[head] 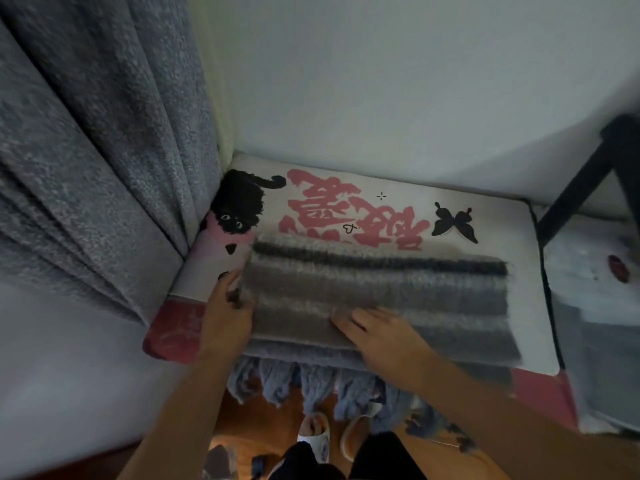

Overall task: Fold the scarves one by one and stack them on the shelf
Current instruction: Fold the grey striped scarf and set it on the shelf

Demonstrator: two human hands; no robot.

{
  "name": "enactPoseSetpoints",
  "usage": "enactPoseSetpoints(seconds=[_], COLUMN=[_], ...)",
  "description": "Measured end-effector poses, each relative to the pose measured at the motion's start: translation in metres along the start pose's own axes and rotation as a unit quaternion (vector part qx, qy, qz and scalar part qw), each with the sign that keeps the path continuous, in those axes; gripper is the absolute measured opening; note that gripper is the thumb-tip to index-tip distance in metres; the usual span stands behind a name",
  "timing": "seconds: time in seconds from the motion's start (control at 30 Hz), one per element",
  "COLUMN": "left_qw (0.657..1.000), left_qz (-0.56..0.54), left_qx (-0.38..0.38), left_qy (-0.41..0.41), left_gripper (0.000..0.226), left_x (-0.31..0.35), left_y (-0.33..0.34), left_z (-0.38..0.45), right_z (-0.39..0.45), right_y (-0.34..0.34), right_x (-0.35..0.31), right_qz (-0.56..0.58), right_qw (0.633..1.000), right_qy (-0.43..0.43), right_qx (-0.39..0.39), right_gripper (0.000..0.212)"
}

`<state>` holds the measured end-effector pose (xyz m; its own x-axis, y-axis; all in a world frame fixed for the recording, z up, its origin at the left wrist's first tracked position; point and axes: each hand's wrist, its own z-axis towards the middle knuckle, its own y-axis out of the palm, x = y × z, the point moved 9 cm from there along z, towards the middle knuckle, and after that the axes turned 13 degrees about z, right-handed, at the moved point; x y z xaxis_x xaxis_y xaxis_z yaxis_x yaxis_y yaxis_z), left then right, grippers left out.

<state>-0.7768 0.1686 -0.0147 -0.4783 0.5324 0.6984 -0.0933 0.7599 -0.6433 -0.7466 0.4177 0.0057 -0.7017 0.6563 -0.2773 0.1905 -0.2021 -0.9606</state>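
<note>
A fuzzy grey striped scarf lies folded across a white mat printed with a black cat and pink characters. Under it sits a blue-grey scarf whose fringe hangs over the front edge. My left hand is at the striped scarf's left end, fingers curled round its edge. My right hand lies flat on top of the scarf near its front edge, fingers straight and pointing left.
A grey curtain hangs at the left, touching the mat's corner. A white wall is behind. A black metal frame stands at the right beside a pale surface. My slippered feet show on the wooden floor below.
</note>
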Motion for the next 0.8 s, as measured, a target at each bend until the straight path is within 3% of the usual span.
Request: enactPoseSetpoints(seconds=[0.07, 0.13, 0.17, 0.2, 0.27, 0.33, 0.37, 0.43, 0.5, 0.57, 0.63, 0.7, 0.8], left_qw=[0.998, 0.987, 0.979, 0.975, 0.973, 0.968, 0.961, 0.923, 0.875, 0.859, 0.843, 0.798, 0.766], left_qz=[0.057, 0.159, 0.197, 0.214, 0.225, 0.246, 0.272, 0.378, 0.465, 0.467, 0.455, 0.475, 0.494], left_qx=[0.016, -0.01, -0.021, -0.026, -0.023, -0.017, -0.011, 0.014, 0.037, 0.018, -0.063, -0.122, -0.142], left_qy=[0.018, 0.037, 0.042, 0.044, 0.041, 0.041, 0.044, 0.071, 0.13, 0.207, 0.281, 0.349, 0.386], left_gripper=[0.052, 0.058, 0.061, 0.063, 0.063, 0.063, 0.066, 0.075, 0.076, 0.065, 0.06, 0.063, 0.066], left_x=[-0.004, -0.008, -0.01, -0.012, -0.012, -0.012, -0.01, -0.001, 0.025, 0.061, 0.086, 0.098, 0.101], left_y=[0.004, 0.017, 0.024, 0.029, 0.034, 0.035, 0.034, 0.032, 0.041, 0.066, 0.107, 0.142, 0.159], left_z=[-0.005, -0.006, -0.006, -0.005, -0.004, -0.007, -0.01, -0.018, -0.03, -0.045, -0.058, -0.069, -0.07], right_z=[-0.003, -0.015, -0.021, -0.028, -0.054, -0.113, -0.147, -0.2, -0.223, -0.224, -0.22, -0.221, -0.23], right_y=[0.019, 0.038, 0.038, 0.028, -0.013, -0.042, -0.045, -0.028, -0.008, -0.006, -0.015, -0.027, -0.044], right_x=[0.0, 0.005, 0.01, 0.02, 0.058, 0.109, 0.132, 0.161, 0.164, 0.159, 0.154, 0.147, 0.13], right_qz=[0.029, 0.13, 0.176, 0.209, 0.214, 0.121, 0.103, 0.167, 0.242, 0.252, 0.243, 0.248, 0.249], right_qw=[0.997, 0.977, 0.969, 0.965, 0.947, 0.877, 0.825, 0.724, 0.659, 0.663, 0.678, 0.678, 0.674], right_qy=[0.012, 0.063, 0.087, 0.122, 0.217, 0.383, 0.482, 0.626, 0.685, 0.68, 0.66, 0.65, 0.63], right_qx=[-0.072, -0.159, -0.15, -0.1, 0.106, 0.262, 0.278, 0.236, 0.193, 0.189, 0.215, 0.237, 0.295], right_gripper=[0.068, 0.058, 0.056, 0.053, 0.039, 0.028, 0.032, 0.047, 0.051, 0.044, 0.036, 0.026, 0.013])
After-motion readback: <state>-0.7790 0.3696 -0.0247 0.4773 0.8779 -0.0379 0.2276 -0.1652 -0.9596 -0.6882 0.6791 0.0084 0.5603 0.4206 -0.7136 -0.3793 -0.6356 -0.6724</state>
